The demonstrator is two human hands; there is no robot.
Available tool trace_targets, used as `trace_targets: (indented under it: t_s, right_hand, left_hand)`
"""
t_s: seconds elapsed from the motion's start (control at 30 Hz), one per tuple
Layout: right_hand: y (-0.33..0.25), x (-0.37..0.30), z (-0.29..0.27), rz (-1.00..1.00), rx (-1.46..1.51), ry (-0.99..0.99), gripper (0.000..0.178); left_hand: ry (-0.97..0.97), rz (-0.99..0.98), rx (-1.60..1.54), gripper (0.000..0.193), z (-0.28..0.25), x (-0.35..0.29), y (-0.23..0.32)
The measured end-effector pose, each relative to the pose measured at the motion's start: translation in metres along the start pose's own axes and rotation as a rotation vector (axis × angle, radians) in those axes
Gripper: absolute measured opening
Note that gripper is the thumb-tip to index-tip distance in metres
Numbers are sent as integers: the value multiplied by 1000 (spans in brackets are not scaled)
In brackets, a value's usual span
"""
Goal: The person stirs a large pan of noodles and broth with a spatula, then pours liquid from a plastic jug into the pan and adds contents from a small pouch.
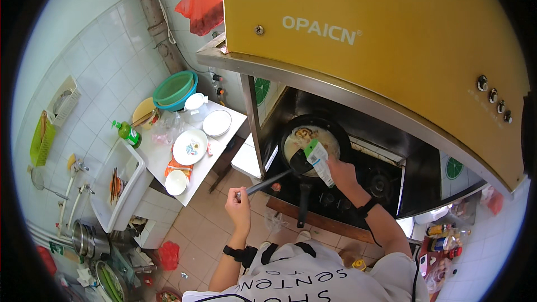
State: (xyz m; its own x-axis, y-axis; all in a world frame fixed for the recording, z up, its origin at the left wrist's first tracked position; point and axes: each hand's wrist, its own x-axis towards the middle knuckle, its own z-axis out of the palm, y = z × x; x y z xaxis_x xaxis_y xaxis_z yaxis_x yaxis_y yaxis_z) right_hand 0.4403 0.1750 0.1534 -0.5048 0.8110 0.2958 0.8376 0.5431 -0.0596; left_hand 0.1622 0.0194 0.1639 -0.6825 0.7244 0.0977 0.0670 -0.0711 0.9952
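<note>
My left hand point(239, 208) is closed round the grey handle of a spatula point(267, 183). Its dark blade rests in a black frying pan point(344, 144) on the stove. Pale, milky liquid point(327, 137) fills the pan, with brownish pieces of food point(305, 132) in it. Over the pan's near right side, my right hand point(342, 173) grips a white and green packet point(318, 159), tilted with its green end toward the liquid. Whether anything comes out of the packet is too small to tell. The pan's black handle points toward me.
A yellow range hood point(369, 22) juts out above the stove point(386, 182). To the left, a white table point(215, 159) bears plates, a bowl, basins and a green bottle point(127, 133). Beyond it is a white sink point(106, 212). Several sauce bottles point(444, 242) stand at the right.
</note>
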Motion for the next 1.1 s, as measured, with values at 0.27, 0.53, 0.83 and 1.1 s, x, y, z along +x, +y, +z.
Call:
trace_targets:
  t_s: [0.27, 0.53, 0.83, 1.1]
  right_hand:
    - [3, 2, 13, -22, -73, -30, 15]
    - [-5, 1, -16, 73, 75, 138, 12]
    - [1, 2, 15, 17, -96, 62, 10]
    - [1, 2, -1, 56, 14, 218, 10]
  left_hand:
    - [-5, 10, -10, 16, 3, 1, 1]
    - [-3, -4, 4, 16, 0, 0, 1]
    - [-5, 34, 69, 16, -1, 1, -4]
    - [-5, 19, 57, 17, -1, 2, -2]
